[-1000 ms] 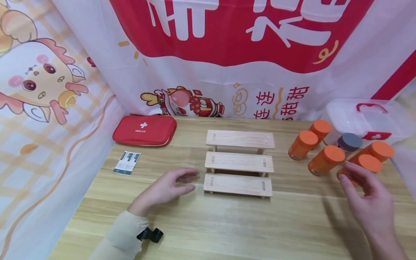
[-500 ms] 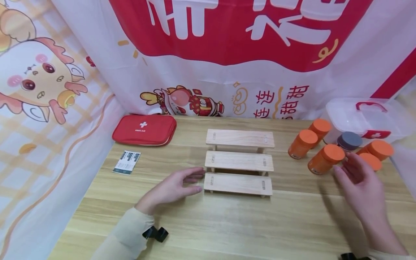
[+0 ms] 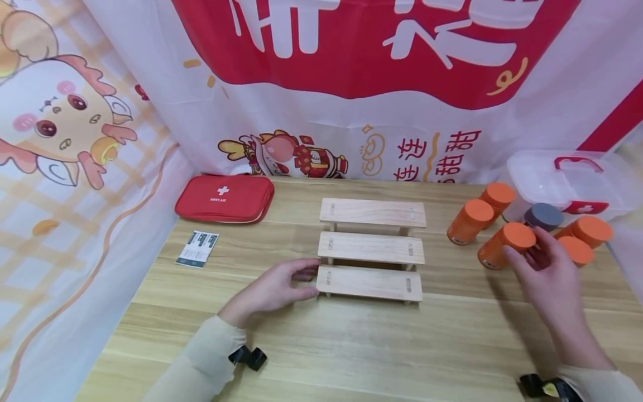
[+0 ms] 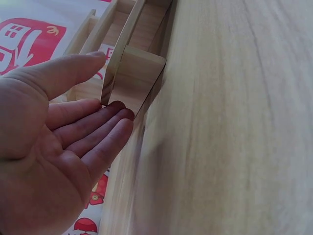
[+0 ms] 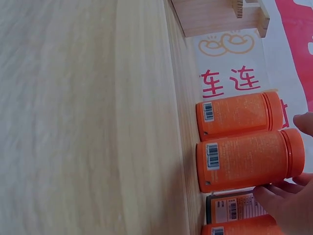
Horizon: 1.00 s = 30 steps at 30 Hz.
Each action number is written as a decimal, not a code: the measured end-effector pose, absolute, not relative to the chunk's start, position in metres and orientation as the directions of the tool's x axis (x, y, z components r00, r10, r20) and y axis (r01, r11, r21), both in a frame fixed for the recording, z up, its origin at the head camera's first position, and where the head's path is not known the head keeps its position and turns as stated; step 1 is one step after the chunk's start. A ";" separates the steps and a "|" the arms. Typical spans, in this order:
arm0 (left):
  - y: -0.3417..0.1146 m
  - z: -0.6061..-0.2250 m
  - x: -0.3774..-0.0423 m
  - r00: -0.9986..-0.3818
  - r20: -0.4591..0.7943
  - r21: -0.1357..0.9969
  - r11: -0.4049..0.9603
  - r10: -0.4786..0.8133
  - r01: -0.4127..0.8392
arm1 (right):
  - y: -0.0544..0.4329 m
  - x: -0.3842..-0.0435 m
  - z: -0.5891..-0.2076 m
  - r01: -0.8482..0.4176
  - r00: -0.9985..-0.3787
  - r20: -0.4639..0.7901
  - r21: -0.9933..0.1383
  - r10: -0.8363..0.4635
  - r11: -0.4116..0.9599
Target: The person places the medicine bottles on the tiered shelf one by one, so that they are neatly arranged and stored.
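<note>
In the head view my left hand (image 3: 281, 287) is at the left end of a three-step wooden display stand (image 3: 370, 282). Its fingers are extended and reach the stand's lowest step; the left wrist view shows the fingertips (image 4: 128, 113) at the end of the wood, thumb apart. My right hand (image 3: 547, 273) is around the cap side of an orange bottle (image 3: 494, 251) with an orange lid. Thumb and fingers lie on either side of it, and the right wrist view shows a gap between thumb and lid. A grey-lidded bottle (image 3: 544, 216) stands just behind.
More orange bottles (image 3: 469, 223) stand upright around the right hand. Behind them is a clear box (image 3: 542, 173) with a red handle. At the back left lie a red first-aid pouch (image 3: 223, 198) and a printed card (image 3: 198, 249). A printed cloth hangs behind the table.
My right hand has moved left from the right-hand orange bottles to the front one. My left hand has moved right to the stand's end. The bottles and stand stay in place.
</note>
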<state>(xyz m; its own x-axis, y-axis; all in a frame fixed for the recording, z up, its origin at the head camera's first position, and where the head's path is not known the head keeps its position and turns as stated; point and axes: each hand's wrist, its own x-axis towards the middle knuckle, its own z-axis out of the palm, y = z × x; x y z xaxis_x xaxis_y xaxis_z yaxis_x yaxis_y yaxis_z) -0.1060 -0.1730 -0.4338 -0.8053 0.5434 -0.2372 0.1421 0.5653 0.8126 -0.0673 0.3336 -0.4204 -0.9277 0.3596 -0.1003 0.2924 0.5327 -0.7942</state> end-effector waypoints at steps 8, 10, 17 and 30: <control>-0.169 -0.435 -0.108 -0.825 -0.235 0.797 0.588 0.514 0.139 | 0.335 -0.077 -0.424 0.326 -0.921 -0.119 -0.755 0.370 0.569; -0.168 -0.434 -0.108 -0.826 -0.232 0.795 0.590 0.513 0.142 | 0.336 -0.079 -0.425 0.341 -0.917 -0.129 -0.743 0.376 0.576; -0.168 -0.435 -0.108 -0.828 -0.219 0.796 0.585 0.516 0.154 | 0.336 -0.080 -0.429 0.357 -0.911 -0.138 -0.735 0.388 0.576; -0.167 -0.434 -0.107 -0.829 -0.216 0.790 0.591 0.515 0.161 | 0.333 -0.078 -0.425 0.357 -0.908 -0.122 -0.727 0.401 0.587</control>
<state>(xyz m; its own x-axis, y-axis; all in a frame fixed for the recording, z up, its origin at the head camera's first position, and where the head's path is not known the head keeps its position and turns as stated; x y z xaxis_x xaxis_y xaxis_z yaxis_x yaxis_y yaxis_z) -0.1067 -0.1673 -0.4342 -0.8293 0.5154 -0.2158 0.1615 0.5908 0.7905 -0.0780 0.3333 -0.4252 -0.9079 0.4010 -0.1220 0.3569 0.5870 -0.7267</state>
